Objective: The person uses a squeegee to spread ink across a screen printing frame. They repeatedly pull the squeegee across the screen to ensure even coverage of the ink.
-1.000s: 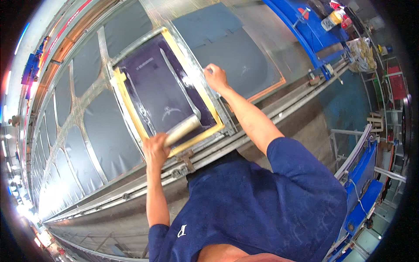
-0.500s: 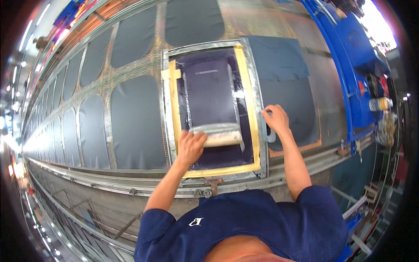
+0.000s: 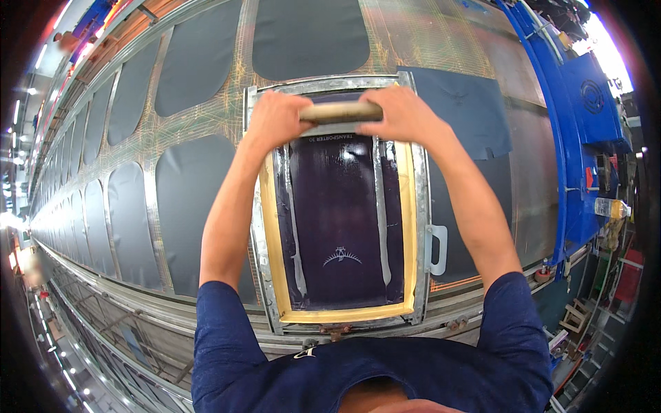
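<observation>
At the far end of a screen-printing frame (image 3: 259, 230), both my hands grip a squeegee (image 3: 341, 112) with a pale wooden handle, which lies crosswise over the mesh. My left hand (image 3: 277, 118) is wrapped round its left end and my right hand (image 3: 401, 115) round its right end; both are a little blurred. The dark purple mesh (image 3: 334, 199) shows a small crest-like design near me and small lettering near the squeegee. Along both sides of the mesh run grey streaks of ink (image 3: 383, 206). Yellow tape (image 3: 358, 316) lines the inside of the metal frame.
Dark fabric panels (image 3: 200, 213) lie in rows along the long table to the left. A bluish cloth piece (image 3: 461, 113) lies to the right of the frame. A grey handle (image 3: 438, 249) juts from the frame's right side. Beyond stands a blue metal structure (image 3: 575, 144) with a bottle (image 3: 611, 208).
The squeegee has gone from the near part of the screen to its far end. My right hand has left the frame's right edge and taken hold of the squeegee beside my left.
</observation>
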A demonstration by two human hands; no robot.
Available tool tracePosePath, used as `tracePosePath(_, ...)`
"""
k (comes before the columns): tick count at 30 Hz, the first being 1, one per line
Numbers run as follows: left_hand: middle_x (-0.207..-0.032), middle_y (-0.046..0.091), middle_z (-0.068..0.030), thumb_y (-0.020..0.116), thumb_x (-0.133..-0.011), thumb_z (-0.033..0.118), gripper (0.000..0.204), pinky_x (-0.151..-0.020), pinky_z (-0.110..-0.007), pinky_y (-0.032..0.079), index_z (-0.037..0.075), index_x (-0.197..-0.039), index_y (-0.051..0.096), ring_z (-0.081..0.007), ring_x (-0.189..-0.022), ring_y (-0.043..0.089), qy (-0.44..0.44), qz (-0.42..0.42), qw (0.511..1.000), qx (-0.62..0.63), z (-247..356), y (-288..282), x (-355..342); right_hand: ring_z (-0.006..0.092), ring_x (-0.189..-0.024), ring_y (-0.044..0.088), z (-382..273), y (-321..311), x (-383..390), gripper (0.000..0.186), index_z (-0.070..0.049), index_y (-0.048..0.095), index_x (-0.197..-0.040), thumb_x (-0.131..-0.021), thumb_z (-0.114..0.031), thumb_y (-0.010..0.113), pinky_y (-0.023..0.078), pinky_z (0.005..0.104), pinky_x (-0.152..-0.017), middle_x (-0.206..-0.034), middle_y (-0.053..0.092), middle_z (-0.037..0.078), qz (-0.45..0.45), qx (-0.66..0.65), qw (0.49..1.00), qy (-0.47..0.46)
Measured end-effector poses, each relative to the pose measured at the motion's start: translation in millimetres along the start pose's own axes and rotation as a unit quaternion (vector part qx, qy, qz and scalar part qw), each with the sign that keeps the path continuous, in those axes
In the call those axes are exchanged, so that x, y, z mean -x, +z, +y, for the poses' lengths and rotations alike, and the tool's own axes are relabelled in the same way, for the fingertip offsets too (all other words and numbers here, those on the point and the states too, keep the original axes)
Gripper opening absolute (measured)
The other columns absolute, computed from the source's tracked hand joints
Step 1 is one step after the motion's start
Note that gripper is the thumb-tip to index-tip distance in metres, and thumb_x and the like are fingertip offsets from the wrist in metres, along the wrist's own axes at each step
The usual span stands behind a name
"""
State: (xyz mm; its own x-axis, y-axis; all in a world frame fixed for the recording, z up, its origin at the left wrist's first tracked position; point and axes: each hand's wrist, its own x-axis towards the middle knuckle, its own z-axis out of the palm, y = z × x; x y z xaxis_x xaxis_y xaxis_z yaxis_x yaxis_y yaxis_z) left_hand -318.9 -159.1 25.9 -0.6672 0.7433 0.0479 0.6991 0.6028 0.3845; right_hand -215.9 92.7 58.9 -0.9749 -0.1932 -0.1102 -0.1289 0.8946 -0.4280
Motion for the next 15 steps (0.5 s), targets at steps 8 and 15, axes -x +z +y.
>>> tracePosePath(8, -0.094, 0.076, -0.0124, 0.088, -0.069, 0.04, 0.045, -0.083, -0.045, 0.054, 0.022, -0.109, 0.079, -0.0364, -0.09, 0.071, -0.109, -0.118, 0.987, 0.021, -25, 14, -51, 0.0381, -0.098, 0.071, 45, 39, -71, 0.045, -0.007, 0.075, -0.107, -0.079, -0.041, 0.082, 0.056, 0.045, -0.088, -0.098, 0.074, 0.019, -0.058, 0.042, 0.995, 0.063)
tracePosePath(15, -0.08, 0.073, -0.0131, 0.084, -0.075, 0.038, 0.032, -0.074, -0.045, 0.053, 0.017, -0.098, 0.078, -0.0344, -0.081, 0.07, -0.079, -0.087, 0.993, 0.018, 12, 34, 44, 0.0373, -0.09, 0.072, 1, 74, 7, 0.034, -0.007, 0.075, -0.093, -0.079, -0.038, 0.081, 0.056, 0.0456, -0.084, -0.088, 0.074, 0.017, -0.053, 0.037, 0.996, 0.058)
